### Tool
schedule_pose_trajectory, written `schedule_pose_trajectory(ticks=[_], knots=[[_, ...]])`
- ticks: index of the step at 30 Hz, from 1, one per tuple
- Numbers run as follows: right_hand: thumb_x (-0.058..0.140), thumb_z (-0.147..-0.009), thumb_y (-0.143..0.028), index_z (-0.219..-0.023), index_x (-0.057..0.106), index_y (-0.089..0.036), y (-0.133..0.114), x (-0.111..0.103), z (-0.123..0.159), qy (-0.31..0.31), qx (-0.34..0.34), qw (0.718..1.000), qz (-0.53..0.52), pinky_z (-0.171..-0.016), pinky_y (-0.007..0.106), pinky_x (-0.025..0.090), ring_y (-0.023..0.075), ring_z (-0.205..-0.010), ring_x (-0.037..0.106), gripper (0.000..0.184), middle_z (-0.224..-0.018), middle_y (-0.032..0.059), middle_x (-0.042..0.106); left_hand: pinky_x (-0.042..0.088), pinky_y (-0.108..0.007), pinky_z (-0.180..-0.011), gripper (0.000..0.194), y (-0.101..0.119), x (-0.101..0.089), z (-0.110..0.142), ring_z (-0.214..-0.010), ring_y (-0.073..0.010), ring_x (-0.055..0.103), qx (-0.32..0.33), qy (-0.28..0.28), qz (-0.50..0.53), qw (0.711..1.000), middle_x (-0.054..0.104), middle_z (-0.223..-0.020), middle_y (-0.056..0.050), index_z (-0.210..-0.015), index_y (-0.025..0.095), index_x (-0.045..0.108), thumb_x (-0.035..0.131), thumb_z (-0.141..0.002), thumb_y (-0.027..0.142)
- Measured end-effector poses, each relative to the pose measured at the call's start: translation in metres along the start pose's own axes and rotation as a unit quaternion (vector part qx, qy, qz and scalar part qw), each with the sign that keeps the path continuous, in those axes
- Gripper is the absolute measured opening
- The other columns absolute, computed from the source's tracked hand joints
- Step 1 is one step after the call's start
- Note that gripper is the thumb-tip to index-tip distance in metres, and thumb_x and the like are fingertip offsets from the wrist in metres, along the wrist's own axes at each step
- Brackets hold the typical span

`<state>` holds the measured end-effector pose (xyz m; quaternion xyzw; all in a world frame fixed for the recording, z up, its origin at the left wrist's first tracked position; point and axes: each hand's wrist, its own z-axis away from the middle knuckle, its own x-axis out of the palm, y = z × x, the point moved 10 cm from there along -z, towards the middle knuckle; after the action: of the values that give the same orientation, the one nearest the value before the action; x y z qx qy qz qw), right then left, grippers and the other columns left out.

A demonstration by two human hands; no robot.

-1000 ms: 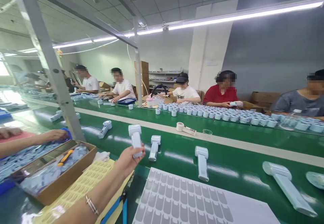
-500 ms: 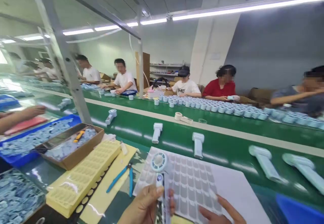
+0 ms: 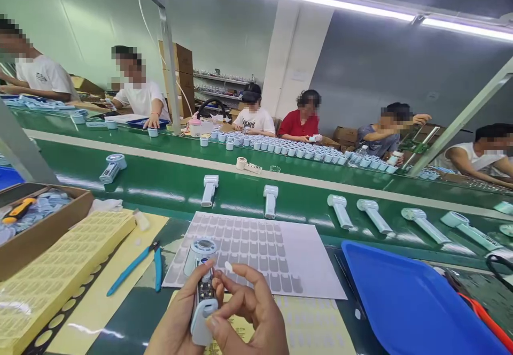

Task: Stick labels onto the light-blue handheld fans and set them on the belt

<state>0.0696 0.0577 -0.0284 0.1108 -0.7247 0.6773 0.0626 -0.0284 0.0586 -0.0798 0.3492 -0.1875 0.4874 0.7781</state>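
Observation:
My left hand (image 3: 176, 320) is wrapped round a small pale-blue handheld fan (image 3: 201, 285), its round head pointing away from me and its open handle showing a circuit board. My right hand (image 3: 250, 312) rests against the fan's handle, thumb near its base, with a small whitish piece (image 3: 228, 265) pinched at the fingertips. Just beyond both hands lies a white sheet of grey stickers (image 3: 256, 251).
A green conveyor belt (image 3: 168, 186) carries several fans. A blue tray (image 3: 404, 301) sits at the right, blue cutters (image 3: 138, 264) and a yellow sticker stack (image 3: 60, 269) at the left, beside a cardboard box (image 3: 38, 226). Several people sit across the belt.
The view has swung right and down. The fan came closer to me, and my right hand moved from the sticker sheet to the fan's handle with a small piece.

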Motion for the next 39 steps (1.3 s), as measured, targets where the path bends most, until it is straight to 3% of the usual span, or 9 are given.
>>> schedule_pose_trajectory(ticks=[7,19,22,26,28,30,32,35,39], knots=[[0.067,-0.057,-0.022,-0.112,0.056,-0.021,-0.002,0.001,0.0,0.016,0.029,0.999,0.017,-0.1,0.038,0.053,0.0276,-0.119,0.066,0.056,-0.068,-0.0009,0.077,0.053,-0.019,-0.043,0.01,0.003,-0.002,-0.002,-0.044,-0.011,0.06,0.006,0.005,0.016,1.0,0.062,-0.062,-0.005,-0.08,0.012,0.06,0.063,-0.089,0.012],[0.067,-0.061,-0.018,-0.11,0.06,-0.025,-0.002,0.002,-0.002,-0.006,-0.013,0.999,0.046,-0.1,0.034,0.053,0.0236,-0.117,0.068,0.049,-0.071,-0.0047,0.078,0.052,-0.018,-0.046,0.008,0.001,-0.002,-0.004,-0.047,-0.0091,0.059,-0.001,-0.011,0.017,1.0,0.058,-0.063,-0.001,-0.084,0.014,0.056,0.061,-0.09,0.012],[0.069,-0.065,-0.012,-0.114,0.061,-0.031,-0.006,0.002,0.003,-0.004,-0.072,0.993,0.09,-0.1,0.027,0.052,0.0188,-0.113,0.07,0.054,-0.074,-0.01,0.077,0.053,-0.019,-0.046,0.011,-0.002,-0.001,-0.001,-0.048,-0.0098,0.06,-0.009,-0.016,0.036,0.999,0.059,-0.063,-0.001,-0.081,0.016,0.056,0.062,-0.089,0.011],[0.075,-0.068,-0.004,-0.126,0.055,-0.043,-0.032,0.001,0.019,0.037,-0.233,0.956,0.176,-0.089,0.022,0.056,0.0159,-0.102,0.073,0.074,-0.087,-0.0121,0.074,0.052,-0.016,-0.041,0.017,-0.006,0.005,0.015,-0.04,-0.0085,0.057,-0.019,-0.005,0.007,1.0,0.056,-0.06,-0.001,-0.075,0.016,0.055,0.059,-0.091,0.013],[0.082,-0.056,-0.003,-0.13,0.053,-0.044,-0.032,-0.006,0.017,0.063,-0.207,0.955,0.204,-0.078,0.022,0.058,0.0189,-0.102,0.071,0.089,-0.105,-0.0072,0.07,0.049,-0.013,-0.038,0.017,-0.01,0.006,0.022,-0.038,-0.0065,0.055,-0.039,0.003,0.001,0.999,0.058,-0.061,-0.001,-0.077,0.015,0.057,0.054,-0.094,0.012],[0.085,-0.051,-0.009,-0.134,0.051,-0.04,-0.018,-0.02,0.008,0.071,-0.104,0.975,0.184,-0.066,0.022,0.057,0.0206,-0.099,0.069,0.095,-0.118,-0.0016,0.061,0.048,-0.011,-0.038,0.015,-0.012,0.006,0.023,-0.039,-0.0057,0.055,-0.059,-0.011,0.005,0.998,0.059,-0.063,-0.001,-0.081,0.014,0.059,0.052,-0.094,0.011],[0.082,-0.062,-0.026,-0.135,0.053,-0.036,-0.002,-0.032,0.001,0.056,-0.016,0.989,0.135,-0.058,0.023,0.054,0.0195,-0.092,0.067,0.079,-0.117,0.0018,0.056,0.051,-0.014,-0.041,0.01,-0.009,0.001,0.018,-0.041,-0.0068,0.056,-0.059,-0.03,-0.016,0.998,0.06,-0.065,-0.002,-0.082,0.012,0.06,0.058,-0.091,0.01],[0.069,-0.081,-0.046,-0.115,0.065,-0.029,0.013,-0.051,-0.005,0.031,0.018,0.991,0.126,-0.056,0.024,0.051,0.0187,-0.086,0.063,0.038,-0.108,0.004,0.056,0.062,-0.024,-0.055,0.005,0.004,-0.023,-0.001,-0.055,-0.015,0.068,-0.001,-0.011,-0.108,0.994,0.07,-0.076,-0.011,-0.087,0.007,0.066,0.065,-0.084,0.003],[0.064,-0.084,-0.029,-0.079,0.064,-0.022,0.037,-0.065,-0.005,-0.014,0.017,0.972,0.232,-0.057,0.023,0.047,0.0171,-0.081,0.062,0.009,-0.1,0.0041,0.057,0.063,-0.028,-0.079,0.015,0.011,-0.04,-0.026,-0.088,-0.0276,0.076,0.063,-0.037,-0.206,0.976,0.076,-0.086,-0.017,-0.086,0.006,0.072,0.072,-0.073,-0.001]])
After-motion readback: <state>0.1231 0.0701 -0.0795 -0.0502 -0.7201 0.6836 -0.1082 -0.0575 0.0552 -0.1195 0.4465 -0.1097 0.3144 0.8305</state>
